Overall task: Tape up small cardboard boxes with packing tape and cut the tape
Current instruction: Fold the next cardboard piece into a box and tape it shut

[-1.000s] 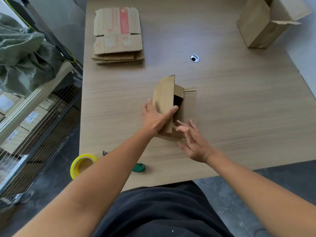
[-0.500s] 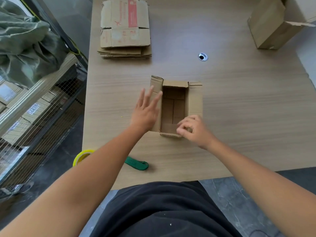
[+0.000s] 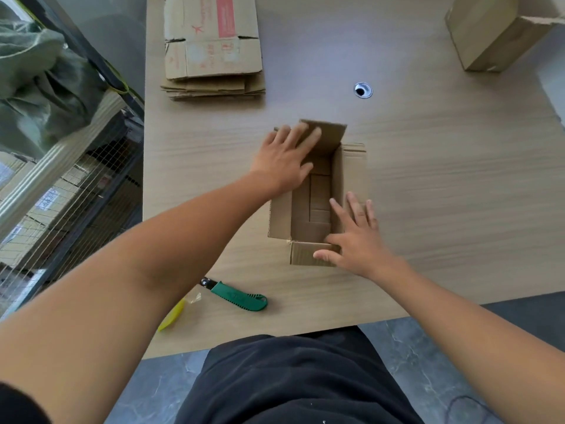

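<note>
A small open cardboard box (image 3: 318, 203) stands upright on the wooden table (image 3: 443, 194), its top flaps spread. My left hand (image 3: 284, 160) lies flat with straight fingers against the far flap, which tilts up. My right hand (image 3: 354, 237) rests with spread fingers on the near right corner, thumb on the near flap. A green utility knife (image 3: 241, 298) lies on the table near the front edge. A yellow tape roll (image 3: 171, 316) shows only as a sliver behind my left forearm.
A stack of flattened cardboard boxes (image 3: 214, 47) lies at the back left. A larger cardboard box (image 3: 495, 35) stands at the back right. A cable hole (image 3: 363, 89) sits in the tabletop. A wire shelf (image 3: 61, 194) with green cloth stands left of the table.
The box, first tipped on its side, now stands upright. My left hand moved from the left flap to the far flap. My right hand opened and spread over the near right corner.
</note>
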The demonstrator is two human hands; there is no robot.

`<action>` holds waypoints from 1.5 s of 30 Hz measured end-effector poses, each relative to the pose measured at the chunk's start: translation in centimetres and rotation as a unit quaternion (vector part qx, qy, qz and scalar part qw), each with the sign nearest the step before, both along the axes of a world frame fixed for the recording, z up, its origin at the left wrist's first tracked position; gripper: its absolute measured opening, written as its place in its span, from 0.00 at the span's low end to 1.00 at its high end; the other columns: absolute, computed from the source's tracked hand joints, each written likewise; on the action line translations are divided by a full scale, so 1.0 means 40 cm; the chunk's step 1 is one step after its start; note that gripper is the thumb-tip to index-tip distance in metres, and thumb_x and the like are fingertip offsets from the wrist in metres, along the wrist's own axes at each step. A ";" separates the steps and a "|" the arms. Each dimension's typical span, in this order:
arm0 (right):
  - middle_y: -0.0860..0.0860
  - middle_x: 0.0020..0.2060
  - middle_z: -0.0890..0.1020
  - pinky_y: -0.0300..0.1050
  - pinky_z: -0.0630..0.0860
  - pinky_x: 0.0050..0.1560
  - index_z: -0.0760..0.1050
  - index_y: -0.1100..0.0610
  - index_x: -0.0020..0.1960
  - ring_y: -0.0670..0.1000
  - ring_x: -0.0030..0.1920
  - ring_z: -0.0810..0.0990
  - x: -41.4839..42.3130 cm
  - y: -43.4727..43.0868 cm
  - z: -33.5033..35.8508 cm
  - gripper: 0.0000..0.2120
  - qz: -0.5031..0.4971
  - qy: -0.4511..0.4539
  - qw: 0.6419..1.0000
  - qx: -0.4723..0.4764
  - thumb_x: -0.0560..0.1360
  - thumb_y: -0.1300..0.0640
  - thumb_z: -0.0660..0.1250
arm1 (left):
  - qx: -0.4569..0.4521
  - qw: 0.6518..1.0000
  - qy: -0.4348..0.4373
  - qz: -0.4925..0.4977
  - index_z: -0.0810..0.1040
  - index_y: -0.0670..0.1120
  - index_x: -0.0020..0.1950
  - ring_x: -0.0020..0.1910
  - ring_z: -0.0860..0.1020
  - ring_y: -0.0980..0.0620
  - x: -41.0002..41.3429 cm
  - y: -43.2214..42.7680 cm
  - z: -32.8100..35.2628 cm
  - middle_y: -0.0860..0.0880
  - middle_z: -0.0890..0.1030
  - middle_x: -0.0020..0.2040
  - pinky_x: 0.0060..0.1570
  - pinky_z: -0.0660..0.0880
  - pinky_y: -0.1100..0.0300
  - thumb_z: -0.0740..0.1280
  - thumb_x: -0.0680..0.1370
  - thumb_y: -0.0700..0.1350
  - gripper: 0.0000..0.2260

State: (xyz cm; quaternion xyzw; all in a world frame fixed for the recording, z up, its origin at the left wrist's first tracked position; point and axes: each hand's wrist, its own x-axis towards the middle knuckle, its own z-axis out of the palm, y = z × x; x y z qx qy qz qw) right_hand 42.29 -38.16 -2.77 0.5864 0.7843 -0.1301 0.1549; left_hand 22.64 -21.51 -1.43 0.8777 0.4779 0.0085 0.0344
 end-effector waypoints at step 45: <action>0.55 0.80 0.60 0.58 0.43 0.79 0.62 0.52 0.79 0.57 0.81 0.48 1.204 0.556 0.263 0.29 -0.155 0.123 0.965 0.171 0.82 0.40 0.55 | -0.370 0.750 -0.406 0.369 0.73 0.50 0.61 0.58 0.76 0.46 1.142 0.174 0.102 0.51 0.80 0.59 0.54 0.74 0.51 0.52 0.82 0.64 0.21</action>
